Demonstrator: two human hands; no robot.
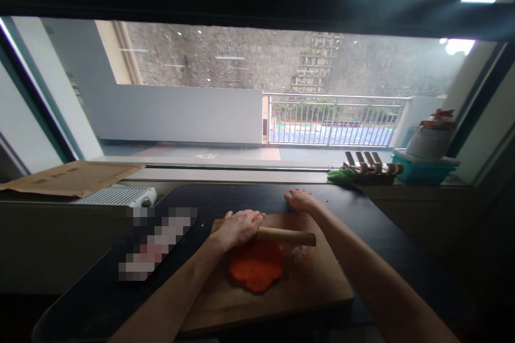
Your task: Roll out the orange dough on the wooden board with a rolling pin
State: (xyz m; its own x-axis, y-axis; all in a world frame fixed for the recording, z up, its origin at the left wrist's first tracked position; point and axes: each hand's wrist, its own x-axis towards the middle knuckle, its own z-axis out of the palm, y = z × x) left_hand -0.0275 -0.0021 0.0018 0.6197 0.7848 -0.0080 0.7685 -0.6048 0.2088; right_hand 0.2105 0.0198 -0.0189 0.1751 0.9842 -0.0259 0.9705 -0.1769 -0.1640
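Rolling pin (287,236): under left hand (243,225), presumably for pressure; finger closure hidden, cannot tell. Orange dough (257,270): flat, centred on wooden board (317,292). Right hand (300,200): fingers outstretched at board's far edge, perhaps bracing.

Board (314,289) as reference; left edge partly covered by left forearm (177,284). On board: rolling pin's (287,235) left end hidden under left hand (241,228); orange sheet's (257,270) far edge obscured by hand and pin. Left of board: strip-like item (161,244), pixelated, unidentifiable. Farther left: brown paper (72,179), cut by frame edge, print illegible.
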